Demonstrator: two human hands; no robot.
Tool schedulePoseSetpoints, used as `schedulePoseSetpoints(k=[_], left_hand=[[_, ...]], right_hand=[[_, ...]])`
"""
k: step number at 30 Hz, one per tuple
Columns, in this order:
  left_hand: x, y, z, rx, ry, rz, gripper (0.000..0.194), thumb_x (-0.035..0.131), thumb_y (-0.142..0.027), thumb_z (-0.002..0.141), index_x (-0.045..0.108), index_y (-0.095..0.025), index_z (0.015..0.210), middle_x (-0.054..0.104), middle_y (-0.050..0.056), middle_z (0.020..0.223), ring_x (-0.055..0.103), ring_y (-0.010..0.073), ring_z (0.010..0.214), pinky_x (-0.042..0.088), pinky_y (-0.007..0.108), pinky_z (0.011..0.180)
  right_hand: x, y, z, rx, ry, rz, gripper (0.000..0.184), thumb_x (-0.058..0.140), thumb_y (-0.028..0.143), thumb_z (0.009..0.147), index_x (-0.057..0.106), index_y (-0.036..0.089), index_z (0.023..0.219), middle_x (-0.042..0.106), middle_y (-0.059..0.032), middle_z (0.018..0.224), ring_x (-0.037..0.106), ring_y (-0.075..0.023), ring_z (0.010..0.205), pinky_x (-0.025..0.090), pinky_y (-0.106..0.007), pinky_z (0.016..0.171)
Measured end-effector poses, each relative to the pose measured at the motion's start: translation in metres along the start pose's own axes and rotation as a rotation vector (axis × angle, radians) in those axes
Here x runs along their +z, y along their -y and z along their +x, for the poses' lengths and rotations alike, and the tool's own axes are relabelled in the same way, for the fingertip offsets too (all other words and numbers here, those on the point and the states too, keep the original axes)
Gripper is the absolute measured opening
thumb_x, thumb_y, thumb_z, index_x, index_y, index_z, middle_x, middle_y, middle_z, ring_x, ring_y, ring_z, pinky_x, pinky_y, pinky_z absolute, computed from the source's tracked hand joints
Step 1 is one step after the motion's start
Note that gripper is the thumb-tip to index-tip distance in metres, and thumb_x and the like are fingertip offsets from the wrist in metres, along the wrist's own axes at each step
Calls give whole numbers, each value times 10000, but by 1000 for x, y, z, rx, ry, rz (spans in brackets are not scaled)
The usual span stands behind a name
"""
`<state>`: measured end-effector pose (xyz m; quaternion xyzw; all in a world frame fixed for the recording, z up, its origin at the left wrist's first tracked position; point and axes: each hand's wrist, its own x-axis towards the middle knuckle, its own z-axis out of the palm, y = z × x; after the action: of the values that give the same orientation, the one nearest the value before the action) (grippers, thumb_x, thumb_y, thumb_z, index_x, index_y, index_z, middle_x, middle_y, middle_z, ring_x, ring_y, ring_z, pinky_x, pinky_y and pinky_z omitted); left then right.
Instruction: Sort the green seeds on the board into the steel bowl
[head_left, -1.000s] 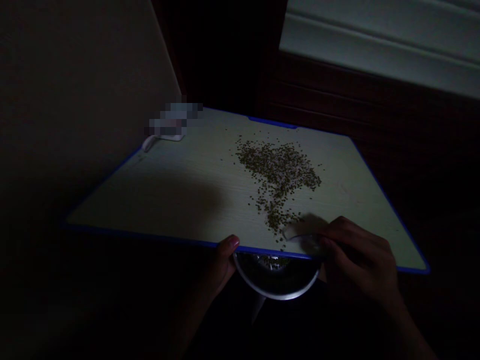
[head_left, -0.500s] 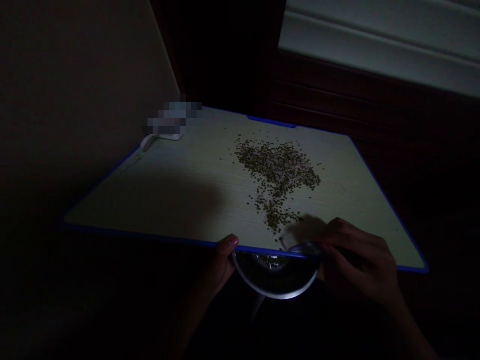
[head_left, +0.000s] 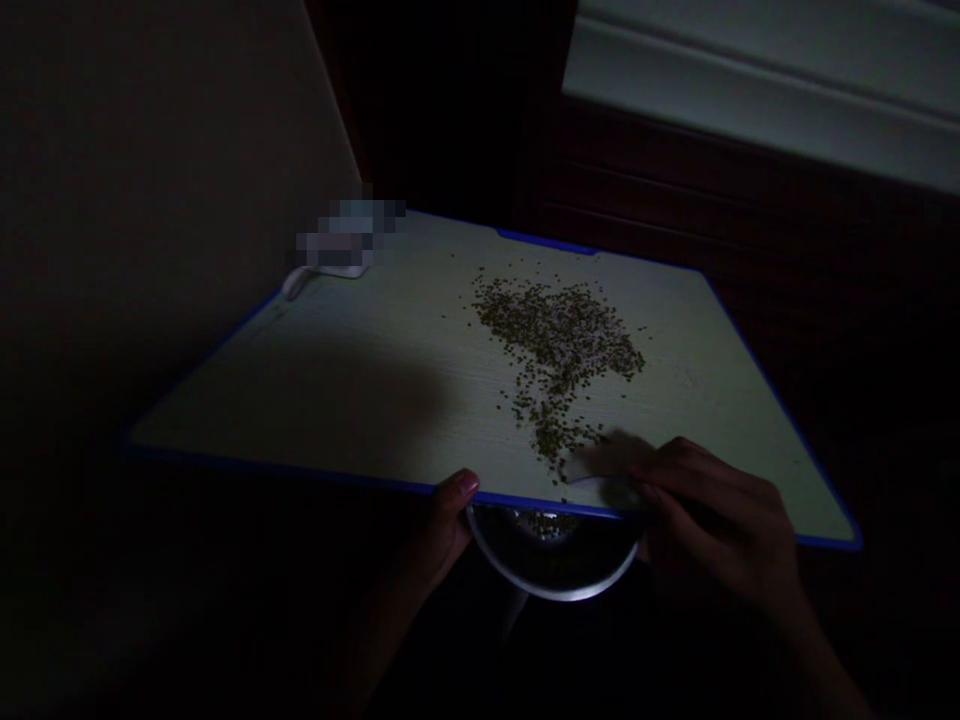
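A pale board (head_left: 390,330) with a blue rim spreads before me, and small dark seeds or grains (head_left: 559,335) lie scattered on it, trailing toward the near edge. My left hand (head_left: 450,515) is closed on that edge, thumb on top, fingers hidden below. My right hand (head_left: 720,510) is closed in a pinch on a thin, see-through card-like piece (head_left: 592,482), resting at the near edge beside the grains. Below the edge is a metal bowl (head_left: 570,590) with some grains inside. My left hand is next to its rim; whether it touches the bowl, I cannot tell.
A small white object with a handle (head_left: 296,283), partly blurred, sits at the board's far left corner. A wall (head_left: 172,150) rises on the left. Behind the board are dark wooden panels (head_left: 675,180) and a pale ledge (head_left: 750,90). The room is very dim.
The card-like piece in my right hand has moved slightly away from me, from the near rim up onto the board. My left hand stays in place.
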<state>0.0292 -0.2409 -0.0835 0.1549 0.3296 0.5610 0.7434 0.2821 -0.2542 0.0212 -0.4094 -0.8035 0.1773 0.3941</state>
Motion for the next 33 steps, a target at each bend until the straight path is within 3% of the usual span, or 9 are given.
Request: schedulePoseSetpoints(k=[8, 13, 20, 27, 33], left_hand=[[-10, 2, 1, -63, 112, 46, 350, 652, -415, 784, 769, -139, 964, 759, 116, 1115, 550, 382, 1259, 385, 501, 1093], [-3, 1, 1, 19, 32, 4, 276, 686, -350, 744, 770, -169, 935, 771, 79, 1085, 533, 364, 1283, 378, 494, 1104], [-4, 2, 1, 1, 55, 8, 353, 680, -369, 768, 741, -177, 1059, 742, 71, 1170, 524, 349, 1294, 361, 479, 1115], [-11, 2, 1, -58, 118, 49, 273, 661, -398, 776, 757, -150, 832, 780, 104, 975, 599, 378, 1184, 406, 502, 1061], [-11, 3, 3, -24, 103, 34, 268, 689, -418, 757, 739, -168, 841, 774, 86, 998, 607, 358, 1166, 409, 478, 1056]], right_hand=[[-2, -3, -1, -107, 68, 7, 377, 617, 46, 854, 684, 238, 1172, 738, -65, 967, 673, -207, 854, 549, -382, 695], [-1, -2, -2, -77, 19, 60, 365, 624, 11, 835, 701, 207, 1133, 719, -69, 936, 658, -199, 835, 531, -367, 676], [0, -2, -1, -64, 30, 56, 337, 611, 20, 845, 692, 199, 1119, 704, -62, 923, 640, -184, 811, 517, -355, 658], [-1, -4, 1, -134, 51, 5, 360, 599, 22, 873, 663, 202, 1179, 709, -68, 991, 647, -186, 888, 523, -365, 738], [0, -5, 2, -121, 28, -6, 369, 593, 16, 876, 659, 195, 1191, 707, -77, 1039, 646, -195, 931, 519, -368, 758]])
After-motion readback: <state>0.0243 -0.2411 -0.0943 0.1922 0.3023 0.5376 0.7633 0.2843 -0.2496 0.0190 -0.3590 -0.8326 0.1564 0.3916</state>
